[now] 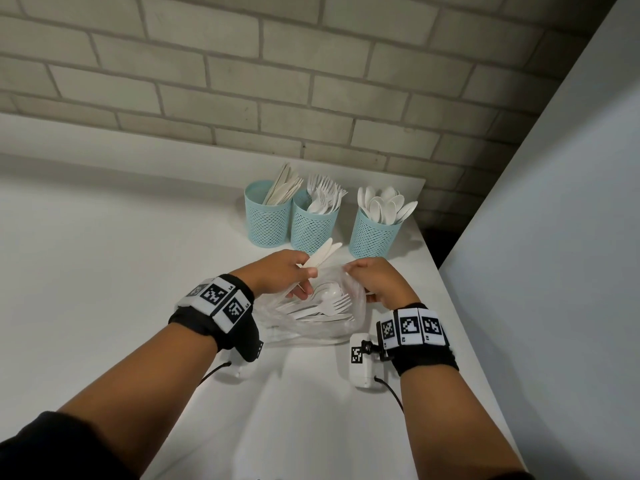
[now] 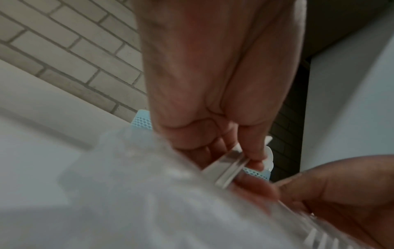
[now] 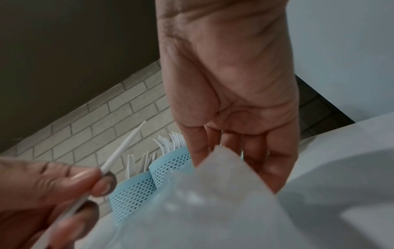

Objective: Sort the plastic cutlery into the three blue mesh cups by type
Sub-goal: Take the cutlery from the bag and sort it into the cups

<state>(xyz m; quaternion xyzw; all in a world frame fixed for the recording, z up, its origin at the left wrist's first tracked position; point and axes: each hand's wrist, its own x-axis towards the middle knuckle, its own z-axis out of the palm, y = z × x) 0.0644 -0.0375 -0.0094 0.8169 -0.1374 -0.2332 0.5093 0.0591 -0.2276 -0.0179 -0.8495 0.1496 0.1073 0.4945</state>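
Knives [image 1: 320, 255] pinched in left hand [image 1: 277, 273], two white ones together, blades pointing far and right, toward the cups. Seen edge-on from right wrist view [image 3: 123, 148], between thumb and fingers. Held just above the clear bag [image 1: 311, 317] lying near on the white table [image 1: 104, 271]. Right hand [image 1: 374, 280] closed on far right edge of the bag, fingers curled round the plastic [image 3: 224, 168] and lifting it. Inside the bag: forks [image 1: 329, 306] and at least one spoon [image 1: 330, 292], mixed, lying flat.

Farther on the table, three blue mesh cups upright before the brick wall [image 1: 242, 64]. Left cup [image 1: 268, 220] filled with knives, middle cup [image 1: 313, 230] with forks, the two touching. Right cup [image 1: 374, 237] with spoons, standing a little apart, near the table's right edge.

Worn on both wrists: black bands with black-and-white markers [image 1: 221, 299]. Blurred in left wrist view: bag and left hand [image 2: 213, 101].
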